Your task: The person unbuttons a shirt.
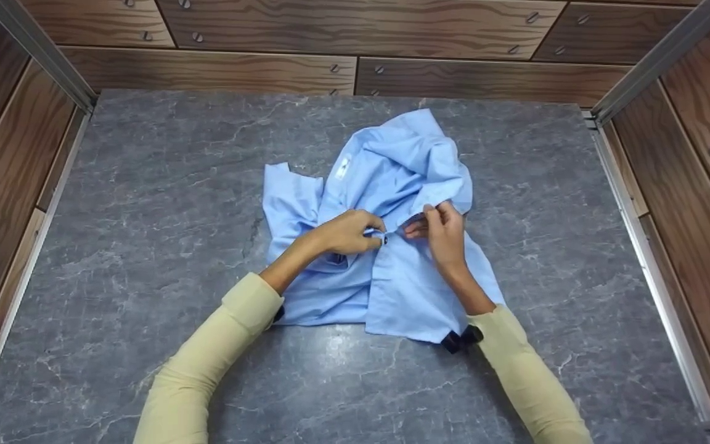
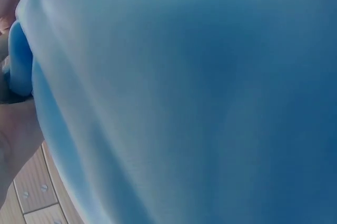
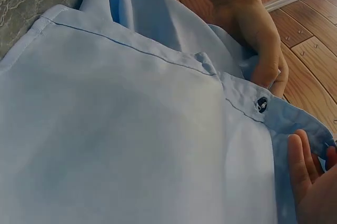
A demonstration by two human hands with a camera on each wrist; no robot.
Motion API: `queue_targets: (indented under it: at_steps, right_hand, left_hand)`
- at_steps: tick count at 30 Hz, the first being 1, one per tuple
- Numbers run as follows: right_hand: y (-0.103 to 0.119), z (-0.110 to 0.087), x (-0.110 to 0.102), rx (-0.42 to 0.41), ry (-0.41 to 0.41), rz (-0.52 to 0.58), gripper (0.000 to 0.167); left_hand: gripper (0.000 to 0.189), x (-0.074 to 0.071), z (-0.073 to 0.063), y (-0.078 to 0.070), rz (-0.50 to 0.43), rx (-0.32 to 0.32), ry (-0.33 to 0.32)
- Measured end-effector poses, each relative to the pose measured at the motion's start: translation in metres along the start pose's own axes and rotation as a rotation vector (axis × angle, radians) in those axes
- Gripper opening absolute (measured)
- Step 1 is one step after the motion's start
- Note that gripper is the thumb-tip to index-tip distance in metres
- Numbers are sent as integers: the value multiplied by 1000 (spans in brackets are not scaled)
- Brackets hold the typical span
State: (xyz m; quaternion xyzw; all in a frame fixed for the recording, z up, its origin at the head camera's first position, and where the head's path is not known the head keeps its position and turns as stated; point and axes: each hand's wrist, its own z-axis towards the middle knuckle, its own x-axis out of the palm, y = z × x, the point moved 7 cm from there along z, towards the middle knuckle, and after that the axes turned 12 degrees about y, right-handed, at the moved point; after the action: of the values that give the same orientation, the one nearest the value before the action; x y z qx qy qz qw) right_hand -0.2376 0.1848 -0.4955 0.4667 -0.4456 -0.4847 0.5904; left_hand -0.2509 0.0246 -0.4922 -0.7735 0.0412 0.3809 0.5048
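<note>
A light blue shirt (image 1: 416,290) lies crumpled on the grey tabletop, its lower edge toward me. My left hand (image 1: 349,231) pinches the front edge of the shirt between thumb and fingers, close beside a dark button (image 1: 385,239). To its right, my right hand (image 1: 444,234) grips the same edge further up, thumb on the cloth. In the right wrist view the dark button (image 3: 261,104) shows on the stitched strip between both hands. Blue cloth (image 2: 174,97) fills most of the left wrist view and hides most of the left hand there.
A grey marble-patterned table (image 1: 145,246) surrounds the shirt. Wood-patterned panels (image 1: 256,71) stand behind and at both sides, with metal rails (image 1: 644,259) along the edges. The shirt's white label (image 1: 342,166) faces up; one sleeve (image 1: 290,191) sticks out to the left.
</note>
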Motion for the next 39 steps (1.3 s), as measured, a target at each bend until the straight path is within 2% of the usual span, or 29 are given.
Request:
queue_targets:
  at_steps: [3, 6, 9, 12, 16, 21, 23, 26, 30, 33, 39]
  right_hand:
    - [-2, -4, 3, 52, 36, -86, 36]
    - [-6, -9, 14, 120, 160, -237, 42]
    - [-9, -16, 28, 168, 299, -398, 36]
    - [-11, -19, 36, 200, 340, -481, 26]
    - [-9, -20, 39, 219, 319, -536, 22]
    - [-5, -20, 43, 201, 343, -701, 24]
    - [-5, -20, 44, 191, 346, -723, 24]
    - [-4, -20, 45, 183, 318, -688, 22]
    - [-6, -19, 41, 177, 254, -551, 19]
    - [-7, -18, 37, 149, 210, -495, 17]
    - [-8, -16, 22, 122, 107, -536, 15]
  left_hand:
    - [12, -2, -1, -2, 6, 11, -13]
    - [8, -5, -2, -3, -3, 6, -55]
    - [7, -7, -2, -4, 0, 2, -91]
    - [8, -9, -2, -7, 9, -3, -115]
    - [10, -9, -3, -9, 16, -15, -134]
    - [13, -8, -3, -10, 34, -41, -177]
    - [12, -8, -3, -9, 34, -61, -207]
    - [12, -10, -4, -10, 14, -82, -256]
    - [10, -14, -6, -11, -41, -78, -293]
    - [10, -15, -7, -11, -94, -55, -274]
    - [10, -17, -9, -12, -156, 8, -209]
